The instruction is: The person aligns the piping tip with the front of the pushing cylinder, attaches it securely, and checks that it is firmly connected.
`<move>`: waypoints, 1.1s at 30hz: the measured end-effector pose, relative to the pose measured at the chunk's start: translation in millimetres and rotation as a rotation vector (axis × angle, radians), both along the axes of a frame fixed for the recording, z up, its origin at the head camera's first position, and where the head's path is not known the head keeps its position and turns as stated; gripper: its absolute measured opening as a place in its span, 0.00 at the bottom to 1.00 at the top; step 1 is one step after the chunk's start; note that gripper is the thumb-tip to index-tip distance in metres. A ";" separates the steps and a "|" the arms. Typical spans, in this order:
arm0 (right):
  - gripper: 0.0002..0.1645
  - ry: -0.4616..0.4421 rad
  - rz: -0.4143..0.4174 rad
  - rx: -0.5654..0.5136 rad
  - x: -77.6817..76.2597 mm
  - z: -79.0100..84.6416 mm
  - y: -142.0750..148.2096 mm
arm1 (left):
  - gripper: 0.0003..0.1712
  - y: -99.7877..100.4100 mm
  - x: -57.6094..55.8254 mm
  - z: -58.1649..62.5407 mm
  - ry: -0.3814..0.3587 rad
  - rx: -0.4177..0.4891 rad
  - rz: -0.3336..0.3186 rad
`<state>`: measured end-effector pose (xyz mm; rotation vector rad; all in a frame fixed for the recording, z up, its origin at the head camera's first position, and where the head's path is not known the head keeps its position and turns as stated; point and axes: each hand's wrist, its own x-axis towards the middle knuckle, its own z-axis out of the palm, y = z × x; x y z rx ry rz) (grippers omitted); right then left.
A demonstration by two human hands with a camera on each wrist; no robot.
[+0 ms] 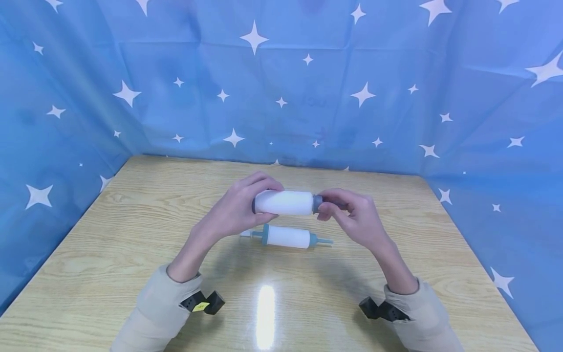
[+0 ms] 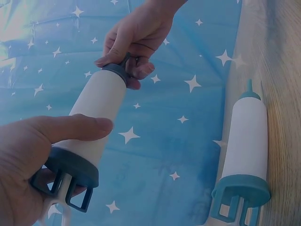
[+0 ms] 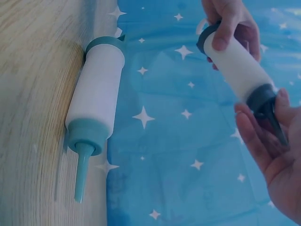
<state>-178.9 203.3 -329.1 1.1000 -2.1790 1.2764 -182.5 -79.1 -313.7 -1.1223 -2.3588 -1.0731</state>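
Note:
A large syringe with a white barrel (image 1: 290,202) and dark blue-grey end pieces is held level above the table between both hands. My left hand (image 1: 239,203) grips it around the barrel's rear end, thumb along the side, beside the looped handle end (image 2: 70,169). At the other end, thumb and fingers of my right hand (image 1: 354,215) pinch the dark nozzle cap (image 3: 261,98); its thin tip points into the palm. Just in front of the hands lies a second syringe (image 1: 288,237), white with teal ends, its nozzle (image 3: 82,172) pointing right.
The wooden table (image 1: 110,244) carries a bright light reflection near its front. A blue curtain (image 1: 281,73) with white stars hangs behind it and along both sides. A small black camera (image 1: 202,302) sits on the left sleeve, another black camera (image 1: 382,310) on the right.

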 end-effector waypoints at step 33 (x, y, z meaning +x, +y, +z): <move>0.19 0.052 0.036 -0.100 1.1 3.5 -3.3 | 0.27 -0.6 6.1 5.3 0.014 0.007 0.017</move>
